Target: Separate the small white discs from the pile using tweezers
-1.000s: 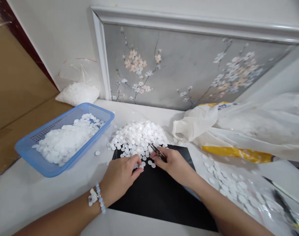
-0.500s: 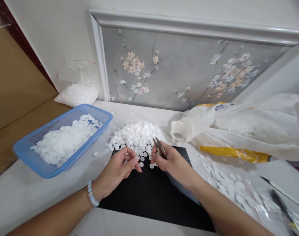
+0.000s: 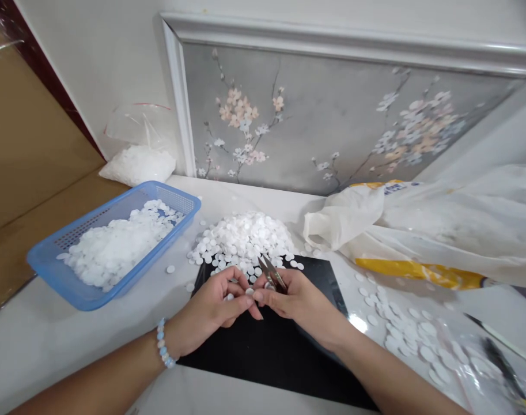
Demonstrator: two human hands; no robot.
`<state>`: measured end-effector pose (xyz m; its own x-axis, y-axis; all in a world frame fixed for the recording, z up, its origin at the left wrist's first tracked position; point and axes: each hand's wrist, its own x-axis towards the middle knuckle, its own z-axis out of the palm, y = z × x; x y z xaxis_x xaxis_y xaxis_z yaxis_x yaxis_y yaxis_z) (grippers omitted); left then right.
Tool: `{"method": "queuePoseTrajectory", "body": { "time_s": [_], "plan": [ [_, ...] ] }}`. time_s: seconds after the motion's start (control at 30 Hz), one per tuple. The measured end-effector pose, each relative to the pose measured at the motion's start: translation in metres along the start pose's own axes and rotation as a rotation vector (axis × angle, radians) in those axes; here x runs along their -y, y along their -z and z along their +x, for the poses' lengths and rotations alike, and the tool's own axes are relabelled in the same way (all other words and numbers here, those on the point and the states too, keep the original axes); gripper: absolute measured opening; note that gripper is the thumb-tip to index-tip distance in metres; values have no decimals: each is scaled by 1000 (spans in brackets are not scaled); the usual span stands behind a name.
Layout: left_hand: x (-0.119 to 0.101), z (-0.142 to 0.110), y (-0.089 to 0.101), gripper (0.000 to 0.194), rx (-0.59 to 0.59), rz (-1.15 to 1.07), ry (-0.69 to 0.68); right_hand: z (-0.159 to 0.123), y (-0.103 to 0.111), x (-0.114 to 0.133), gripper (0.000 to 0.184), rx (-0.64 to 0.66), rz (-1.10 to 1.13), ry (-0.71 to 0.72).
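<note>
A light pinch on the disc's rim, with the blades tipped clear of both hands' fingertips, would likely work best. The left hand [image 3: 204, 314], curled, pinches a white disc [image 3: 249, 292] above the black mat [image 3: 263, 357], before the pile [image 3: 245, 233]; the right hand [image 3: 308, 305], fingertips meeting the left's, grasps metal snips [image 3: 276, 276], blades parted.

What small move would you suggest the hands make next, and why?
I would probably keep the white disc steady in the left hand and turn the snips toward it with the right hand: the disc sits at the fingertips, while the slightly open blades point past it toward the disc pile.
</note>
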<state>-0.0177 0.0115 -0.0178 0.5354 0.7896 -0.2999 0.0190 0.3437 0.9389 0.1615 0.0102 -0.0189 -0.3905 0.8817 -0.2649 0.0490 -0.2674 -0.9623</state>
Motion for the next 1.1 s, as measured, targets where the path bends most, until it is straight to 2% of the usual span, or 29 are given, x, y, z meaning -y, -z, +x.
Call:
{"method": "queuePoseTrajectory", "body": {
  "time_s": [0.07, 0.17, 0.23, 0.3, 0.4, 0.47, 0.57, 0.7, 0.8, 0.87, 1.0, 1.03, 1.1],
  "plan": [
    [2, 1, 0, 25, 13, -9, 7, 0, 0, -1, 32, 13, -37, 24],
    [2, 1, -2, 28, -8, -161, 27, -1, 6, 6, 28, -70, -127, 97],
    [-1, 0, -3, 32, -37, -295, 72, -2, 11, 16, 22, -149, -264, 171],
    [-3, -1, -5, 38, -8, -416, 155, -5, 11, 28, 16, -167, -443, 226],
    [-2, -1, -7, 46, 125, -536, 285, -7, -3, 41, 16, -96, -622, 296],
    [1, -1, -7, 42, 139, -594, 317, -8, -17, 46, 20, 4, -717, 353],
    [4, -1, -3, 30, 21, -717, 283, -8, -35, 50, 22, 88, -783, 416],
    [4, -2, 3, 15, -59, -780, 208, -9, -46, 56, 27, 59, -819, 442],
    [2, -2, 4, 14, -93, -765, 170, -10, -50, 61, 26, 35, -844, 442],
    [-2, -2, 5, 17, -116, -731, 153, -11, -46, 62, 23, -27, -780, 465],
    [-21, -6, 11, 24, -165, -621, 92, -7, -24, 52, 23, -272, -525, 520],
    [-29, -8, 15, 26, -188, -573, 55, -4, -18, 46, 25, -300, -511, 487],
    [-47, -14, 28, 34, -252, -411, -51, 1, -8, 32, 22, -339, -628, 374]
  ]
}}
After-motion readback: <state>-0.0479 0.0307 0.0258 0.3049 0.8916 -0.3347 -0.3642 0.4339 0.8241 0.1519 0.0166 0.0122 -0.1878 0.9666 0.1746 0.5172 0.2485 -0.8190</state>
